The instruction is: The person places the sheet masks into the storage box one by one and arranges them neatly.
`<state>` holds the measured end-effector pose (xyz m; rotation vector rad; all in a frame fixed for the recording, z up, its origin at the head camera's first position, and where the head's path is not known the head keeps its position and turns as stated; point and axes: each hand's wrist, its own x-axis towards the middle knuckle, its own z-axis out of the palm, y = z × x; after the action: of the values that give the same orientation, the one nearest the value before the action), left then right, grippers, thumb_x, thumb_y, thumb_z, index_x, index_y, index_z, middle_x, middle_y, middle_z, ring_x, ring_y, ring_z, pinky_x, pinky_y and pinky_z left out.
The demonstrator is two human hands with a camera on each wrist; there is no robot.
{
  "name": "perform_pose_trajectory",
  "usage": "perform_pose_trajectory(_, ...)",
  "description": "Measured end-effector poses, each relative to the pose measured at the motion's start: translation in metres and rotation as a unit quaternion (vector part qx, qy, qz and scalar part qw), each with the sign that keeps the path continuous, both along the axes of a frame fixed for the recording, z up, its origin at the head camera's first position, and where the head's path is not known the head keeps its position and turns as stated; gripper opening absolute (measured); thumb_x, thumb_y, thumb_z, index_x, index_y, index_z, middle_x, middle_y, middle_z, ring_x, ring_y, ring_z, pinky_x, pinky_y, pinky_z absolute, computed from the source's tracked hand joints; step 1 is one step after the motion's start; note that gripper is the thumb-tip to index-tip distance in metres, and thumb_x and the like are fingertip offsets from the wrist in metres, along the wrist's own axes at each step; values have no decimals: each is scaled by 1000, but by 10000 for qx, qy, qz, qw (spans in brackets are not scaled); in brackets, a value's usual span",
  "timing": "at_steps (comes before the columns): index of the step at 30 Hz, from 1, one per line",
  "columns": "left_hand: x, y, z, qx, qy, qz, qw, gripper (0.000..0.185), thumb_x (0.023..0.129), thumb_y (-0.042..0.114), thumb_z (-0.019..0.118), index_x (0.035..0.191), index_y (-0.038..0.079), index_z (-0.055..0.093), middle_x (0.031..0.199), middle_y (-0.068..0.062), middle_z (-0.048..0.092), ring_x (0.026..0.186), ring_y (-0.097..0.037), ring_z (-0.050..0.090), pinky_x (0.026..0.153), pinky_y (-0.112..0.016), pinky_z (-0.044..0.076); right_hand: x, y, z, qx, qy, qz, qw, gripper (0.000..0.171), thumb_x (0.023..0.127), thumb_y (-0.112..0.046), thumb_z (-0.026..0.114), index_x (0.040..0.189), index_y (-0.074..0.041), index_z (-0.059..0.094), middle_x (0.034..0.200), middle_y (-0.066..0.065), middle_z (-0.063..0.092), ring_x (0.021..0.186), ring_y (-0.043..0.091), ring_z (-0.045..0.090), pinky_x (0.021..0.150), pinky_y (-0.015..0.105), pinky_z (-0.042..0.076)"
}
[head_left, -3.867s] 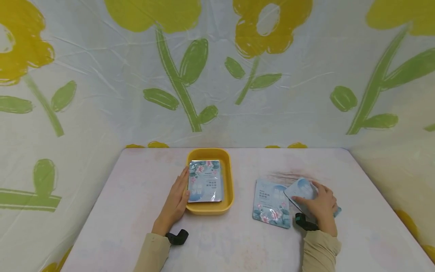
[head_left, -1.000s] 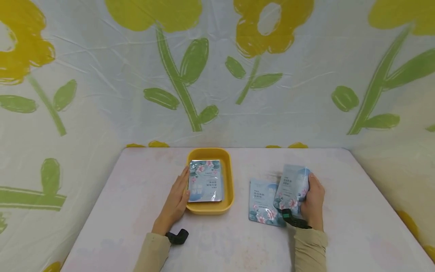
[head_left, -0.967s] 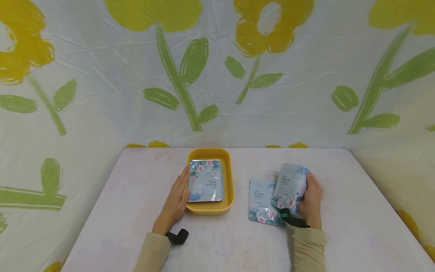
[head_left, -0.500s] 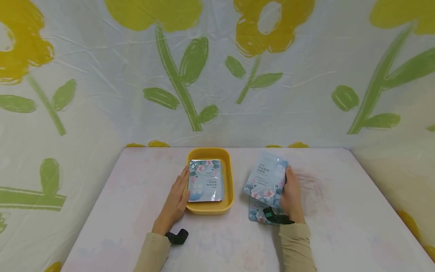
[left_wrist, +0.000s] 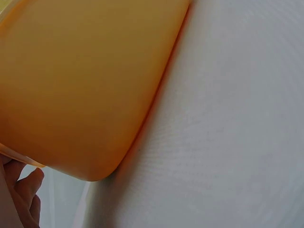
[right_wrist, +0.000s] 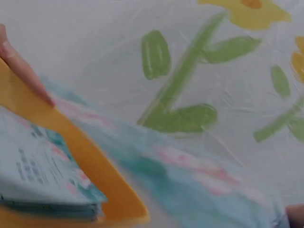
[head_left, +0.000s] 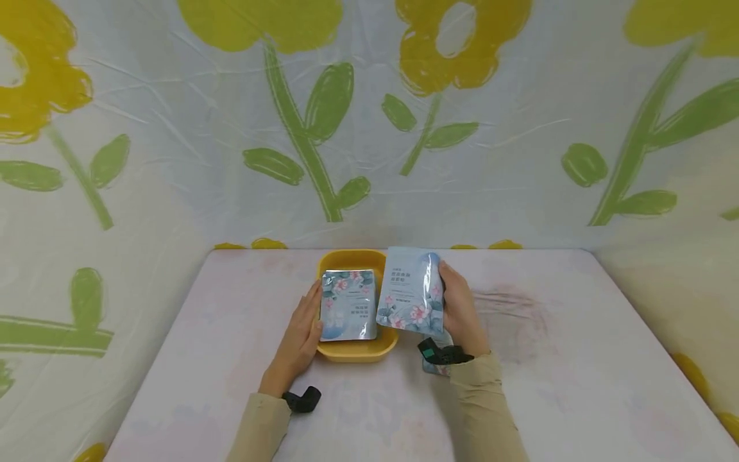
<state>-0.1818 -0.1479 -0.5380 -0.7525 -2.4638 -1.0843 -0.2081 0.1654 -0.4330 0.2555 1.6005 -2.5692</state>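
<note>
In the head view my right hand (head_left: 463, 314) grips a light-blue sheet mask packet (head_left: 410, 289) by its right edge, thumb and fingers on either side. The packet hangs over the right rim of a yellow tray (head_left: 355, 351). Inside the tray lie stacked, matching packets (head_left: 348, 305) with pink flowers. My left hand (head_left: 300, 337) lies along the tray's left side, fingers extended; the left wrist view shows its fingers (left_wrist: 29, 190) at the tray wall. In the right wrist view the held packet (right_wrist: 190, 171) is blurred beside the tray's rim (right_wrist: 111, 183).
Another packet (head_left: 436, 370) lies on the table right of the tray, mostly hidden under my right wrist and its black camera (head_left: 441, 351). The pale table (head_left: 577, 359) ends at a flower-printed cloth backdrop (head_left: 496, 192) at the back and sides.
My right hand took a packet from the table at the right, lifted it, and carried it leftward over the other packet to the tray's right edge. The left hand and tray stayed put.
</note>
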Motion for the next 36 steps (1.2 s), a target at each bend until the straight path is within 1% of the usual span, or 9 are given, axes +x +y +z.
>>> perform_pose_trajectory(4,-1,0,0,66,40,-60,10000,62,98,10,41,156,-1,23,164,-13,18,151,-28,16,119,-57,14,-11,-26,-1,295,39,217,9993,27,109,-28,34,106,-4,46,92,2,45,79,9,50,69,18,47)
perform_pose_trajectory(11,-1,0,-4,32,74,-52,10000,63,98,11,42,157,2,22,164,-13,19,151,-29,16,120,-54,13,-20,-63,-3,1092,-55,691,9916,28,109,-22,30,105,1,46,88,6,44,74,13,47,64,24,44)
perform_pose_trajectory(15,-1,1,-4,48,101,-67,9999,64,98,10,42,157,3,21,164,-13,19,150,-30,17,120,-54,14,-24,-80,-4,1456,19,914,9851,28,110,-20,31,95,-1,44,79,5,42,64,13,44,58,23,39)
perform_pose_trajectory(19,-1,0,-4,56,134,-49,9999,62,98,9,42,156,1,23,164,-12,19,150,-28,17,120,-55,14,-30,-94,-7,1565,-39,1074,9818,28,109,-18,32,90,-1,43,78,5,42,63,13,42,57,22,38)
perform_pose_trajectory(23,-2,1,-2,97,161,-56,9998,63,97,7,43,156,-1,23,164,-14,19,150,-28,17,119,-57,15,-34,-102,-11,1633,-274,1079,9803,23,107,-11,32,114,7,44,99,12,45,82,19,47,72,29,44)
perform_pose_trajectory(26,-2,1,-2,116,177,-47,9998,63,96,6,44,155,-3,24,163,-15,20,150,-29,18,118,-58,16,-34,-103,-15,1584,-411,1059,9808,35,105,-6,32,136,12,35,123,23,43,106,31,46,93,43,46)
perform_pose_trajectory(29,-1,1,-1,106,192,-35,9998,62,96,7,44,155,-3,25,163,-16,21,150,-29,18,117,-60,17,-33,-102,-16,1640,-407,1004,9805,47,101,-2,34,146,10,29,145,27,32,128,39,37,111,57,33)
perform_pose_trajectory(32,-1,1,0,101,169,-10,9998,62,96,7,43,155,-3,25,163,-15,21,150,-29,18,117,-60,18,-31,-98,-13,1740,-319,999,9792,51,100,-3,38,149,7,29,152,26,27,133,39,34,115,58,28)
perform_pose_trajectory(36,0,0,0,29,105,-9,9999,63,97,9,42,156,-2,23,164,-14,19,150,-29,17,118,-59,16,-27,-91,-3,1807,23,1055,9779,52,101,-6,40,149,8,29,153,28,28,130,40,37,113,54,32)
